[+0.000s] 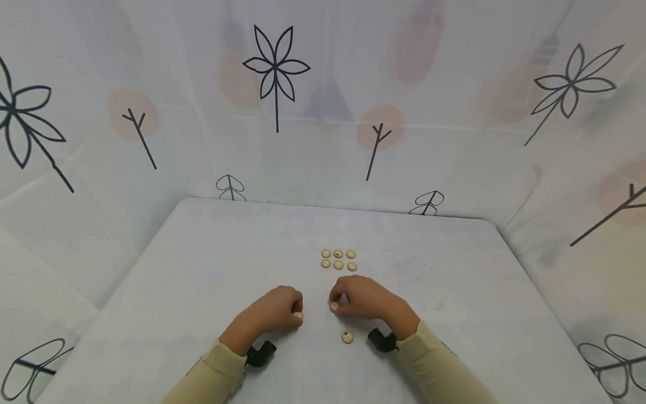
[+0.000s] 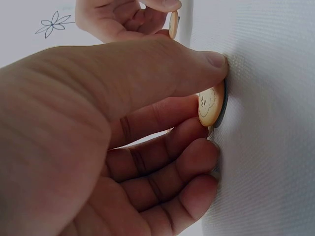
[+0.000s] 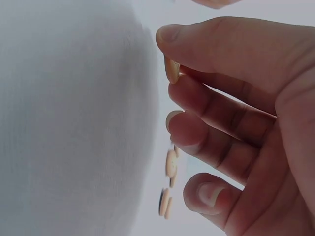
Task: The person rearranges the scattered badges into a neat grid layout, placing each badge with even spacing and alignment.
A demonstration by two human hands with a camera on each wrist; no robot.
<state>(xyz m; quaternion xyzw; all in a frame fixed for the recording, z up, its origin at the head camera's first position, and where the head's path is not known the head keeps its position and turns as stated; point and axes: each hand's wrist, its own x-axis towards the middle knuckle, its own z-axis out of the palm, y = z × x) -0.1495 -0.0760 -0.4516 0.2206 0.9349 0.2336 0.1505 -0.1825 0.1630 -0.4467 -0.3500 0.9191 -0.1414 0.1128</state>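
My left hand (image 1: 274, 309) pinches a small round wooden disc (image 2: 210, 107) between thumb and fingers, right at the tabletop. A drawn face shows on that disc's surface in the left wrist view. Across from it, my right hand (image 1: 365, 297) holds another wooden disc (image 3: 172, 70) by its edges, thumb on one side and index finger on the other. The remaining right fingers are bent beside it. Nearer to me, between the forearms, one loose disc (image 1: 347, 336) lies flat with a dark mark on it.
Beyond the right hand, several similar discs (image 1: 338, 265) lie in two rows of three. They rest on a white-covered table (image 1: 242, 241). A white cloth (image 1: 323, 168) printed with flowers and twigs hangs around the back and sides. Each wrist carries a black camera (image 1: 382, 340).
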